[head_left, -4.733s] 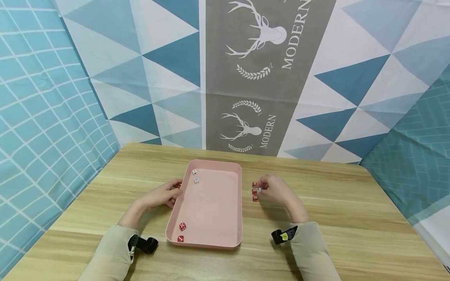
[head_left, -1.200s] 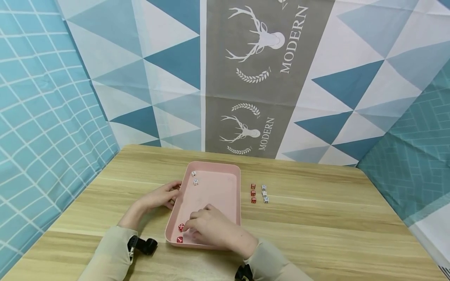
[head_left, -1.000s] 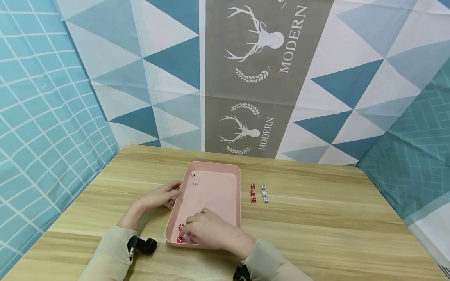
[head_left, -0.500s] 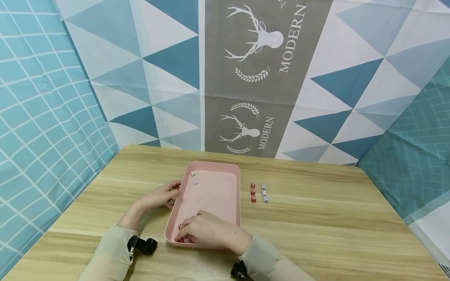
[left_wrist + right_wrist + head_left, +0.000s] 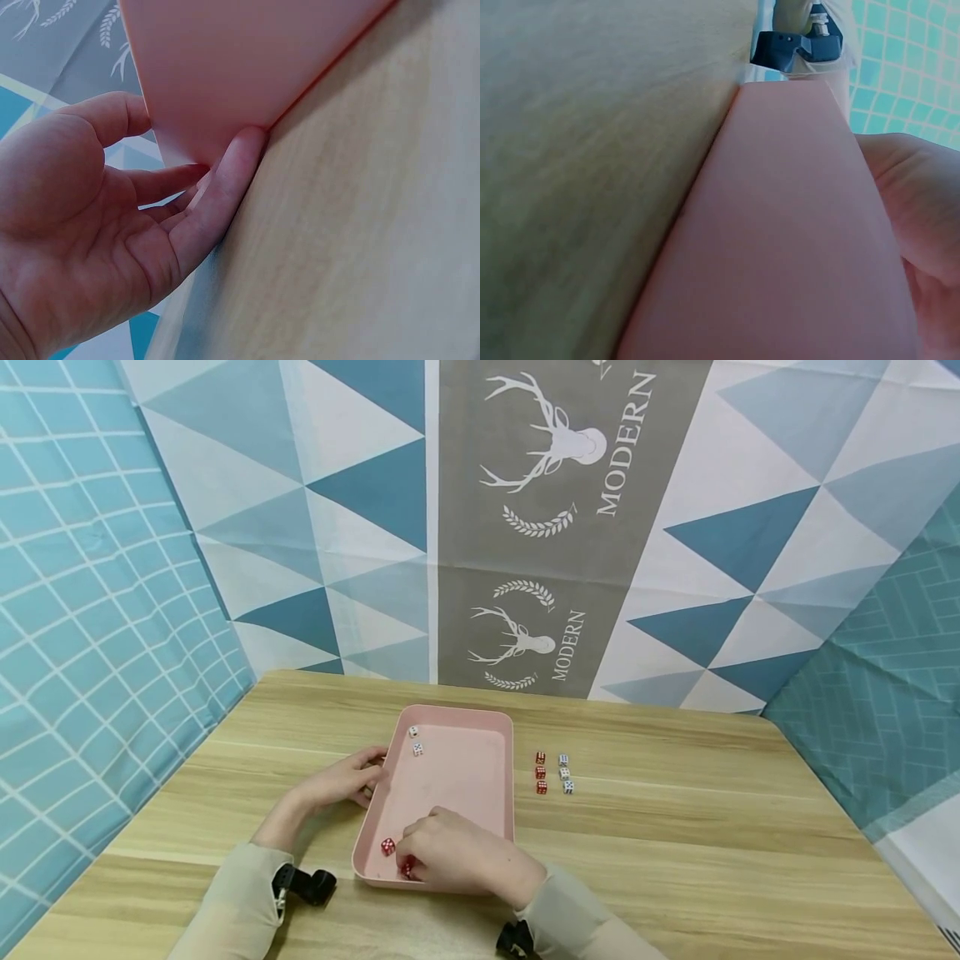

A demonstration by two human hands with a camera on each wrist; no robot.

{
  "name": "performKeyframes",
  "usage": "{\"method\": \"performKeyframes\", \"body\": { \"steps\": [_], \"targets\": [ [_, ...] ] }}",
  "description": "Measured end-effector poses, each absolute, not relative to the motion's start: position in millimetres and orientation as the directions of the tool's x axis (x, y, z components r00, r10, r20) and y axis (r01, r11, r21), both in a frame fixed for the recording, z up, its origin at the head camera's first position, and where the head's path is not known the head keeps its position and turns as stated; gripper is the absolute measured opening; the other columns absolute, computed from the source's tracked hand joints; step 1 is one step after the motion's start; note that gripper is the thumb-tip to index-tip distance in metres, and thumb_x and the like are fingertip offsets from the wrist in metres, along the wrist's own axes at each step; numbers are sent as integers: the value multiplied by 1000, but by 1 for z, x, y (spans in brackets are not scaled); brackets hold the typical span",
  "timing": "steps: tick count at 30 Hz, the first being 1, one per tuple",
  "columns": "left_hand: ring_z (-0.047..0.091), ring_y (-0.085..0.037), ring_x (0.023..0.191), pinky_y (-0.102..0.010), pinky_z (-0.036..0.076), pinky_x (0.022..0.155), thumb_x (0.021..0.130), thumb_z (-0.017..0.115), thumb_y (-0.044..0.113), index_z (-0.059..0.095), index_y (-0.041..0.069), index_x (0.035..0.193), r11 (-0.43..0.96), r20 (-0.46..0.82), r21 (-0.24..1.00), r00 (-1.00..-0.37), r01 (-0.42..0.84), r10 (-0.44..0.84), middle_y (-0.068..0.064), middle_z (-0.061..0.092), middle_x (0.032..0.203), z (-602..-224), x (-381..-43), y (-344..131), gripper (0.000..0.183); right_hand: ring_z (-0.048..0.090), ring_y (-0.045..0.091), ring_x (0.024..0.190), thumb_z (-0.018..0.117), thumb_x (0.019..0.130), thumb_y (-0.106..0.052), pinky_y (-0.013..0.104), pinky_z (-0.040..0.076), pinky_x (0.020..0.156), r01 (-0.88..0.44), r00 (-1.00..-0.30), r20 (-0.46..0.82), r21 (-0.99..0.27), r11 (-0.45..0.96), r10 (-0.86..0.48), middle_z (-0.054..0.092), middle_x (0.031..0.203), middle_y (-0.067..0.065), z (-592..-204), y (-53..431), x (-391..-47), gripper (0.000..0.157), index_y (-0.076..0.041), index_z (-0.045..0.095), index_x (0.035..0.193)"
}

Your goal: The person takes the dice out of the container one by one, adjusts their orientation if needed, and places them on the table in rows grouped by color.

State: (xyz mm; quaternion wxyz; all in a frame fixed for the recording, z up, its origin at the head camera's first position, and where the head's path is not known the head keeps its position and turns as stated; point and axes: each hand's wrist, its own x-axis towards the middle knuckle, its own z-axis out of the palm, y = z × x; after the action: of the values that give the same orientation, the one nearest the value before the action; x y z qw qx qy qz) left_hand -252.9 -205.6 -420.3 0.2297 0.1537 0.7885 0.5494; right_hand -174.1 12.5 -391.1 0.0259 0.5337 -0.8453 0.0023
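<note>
A shallow pink tray (image 5: 457,783) lies on the wooden table. My left hand (image 5: 347,778) holds its left side; in the left wrist view the thumb reaches the rim and the fingers (image 5: 225,180) lie against the outer wall. Inside the tray's near end, my right hand (image 5: 457,852) pinches a red die (image 5: 407,867), partly hidden by its fingers. Another red die (image 5: 387,847) sits just left of those fingertips. The tray's outer wall (image 5: 772,225) covers much of the right wrist view, hiding the fingertips and leaving part of the right hand (image 5: 922,202) visible.
Two white dice, one a white die (image 5: 417,749), lie in the tray's far left corner. Right of the tray stand a column of three red dice (image 5: 541,772) and a column of three white dice (image 5: 565,773). Patterned cloth (image 5: 360,568) hangs behind the table.
My right hand has gone from the dice columns into the tray, taken the near red die and drawn it slightly right. The white column now shows three dice. My left hand stays put.
</note>
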Motion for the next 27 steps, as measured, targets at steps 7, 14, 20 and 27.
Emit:
{"method": "performKeyframes", "body": {
  "steps": [7, 14, 20, 27],
  "targets": [
    [57, -18, 82, -36, 53, 70, 93, 41, 15, 21, -7, 138, 348, -194, 937, -850, -13, 490, -21, 52, 105, -421, -254, -206, 55, 47, -3, 62, 62, 82, -23, 18, 41, 73, -881, -473, 91, -15, 474, -876, 55, 67, -18, -389, 23, -177, 7, -25, 65, 75],
    [58, -19, 82, -36, 54, 70, 93, 42, 17, 20, -7, 139, 350, -197, 937, -852, -17, 486, -22, 52, 107, -422, -254, -206, 56, 49, -7, 65, 65, 81, -24, 16, 41, 73, -866, -499, 139, -45, 498, -856, 61, 75, -17, -382, 40, -183, 3, -23, 68, 83],
    [57, -18, 82, -36, 54, 70, 94, 42, 16, 20, -7, 139, 349, -200, 937, -851, -22, 485, -23, 51, 109, -420, -253, -206, 55, 57, -1, 78, 64, 82, -22, 22, 41, 78, -823, -567, 137, -63, 564, -812, 64, 84, -14, -376, 54, -188, 9, -22, 69, 90],
    [57, -18, 81, -36, 54, 69, 94, 42, 16, 21, -7, 139, 352, -203, 936, -851, -23, 484, -23, 51, 108, -420, -254, -206, 55, 55, 3, 78, 63, 81, -16, 29, 40, 82, -778, -628, 186, -108, 619, -756, 61, 82, -11, -369, 74, -194, 8, -19, 67, 87]
  ]
}}
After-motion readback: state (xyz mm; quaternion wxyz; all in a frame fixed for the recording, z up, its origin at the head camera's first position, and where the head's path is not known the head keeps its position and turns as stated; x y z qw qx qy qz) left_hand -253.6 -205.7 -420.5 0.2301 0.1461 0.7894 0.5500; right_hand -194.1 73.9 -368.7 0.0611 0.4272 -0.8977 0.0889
